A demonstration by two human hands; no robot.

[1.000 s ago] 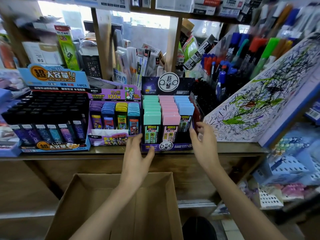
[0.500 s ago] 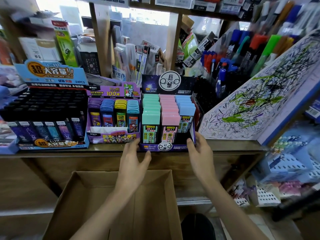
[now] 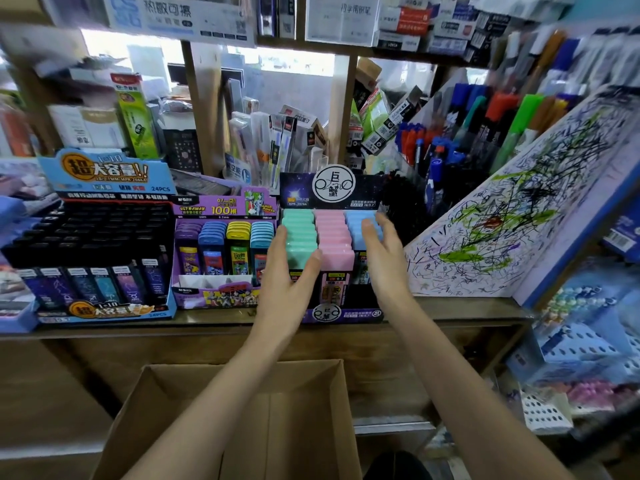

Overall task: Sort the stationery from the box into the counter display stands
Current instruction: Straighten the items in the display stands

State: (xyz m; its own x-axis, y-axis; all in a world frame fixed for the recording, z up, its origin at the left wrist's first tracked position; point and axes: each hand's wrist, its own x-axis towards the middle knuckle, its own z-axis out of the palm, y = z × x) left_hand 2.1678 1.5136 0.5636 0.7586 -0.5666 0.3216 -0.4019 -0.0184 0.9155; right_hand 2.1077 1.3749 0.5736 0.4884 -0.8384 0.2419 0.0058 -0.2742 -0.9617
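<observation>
Left hand (image 3: 287, 271) and right hand (image 3: 384, 261) moved from stand (image 3: 346, 315) base up onto cases (image 3: 332, 233); fingers straight, holding nothing; box (image 3: 242, 410) looks empty, so probably final tidying.

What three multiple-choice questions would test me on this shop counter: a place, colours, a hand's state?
1. Where is the cardboard box? A on a top shelf; B below the counter; C on the scribbled board.
2. Pastel stand's columns, left to right? A mint, pink, blue; B red, yellow, black; C all white.
3. The right hand? A gripping a pen; B open, holding nothing; C out of view.
1B: the box sits lower than the counter, nearer the person.
2A: the case tops show it.
3B: its fingers lie straight over the blue column.
</observation>
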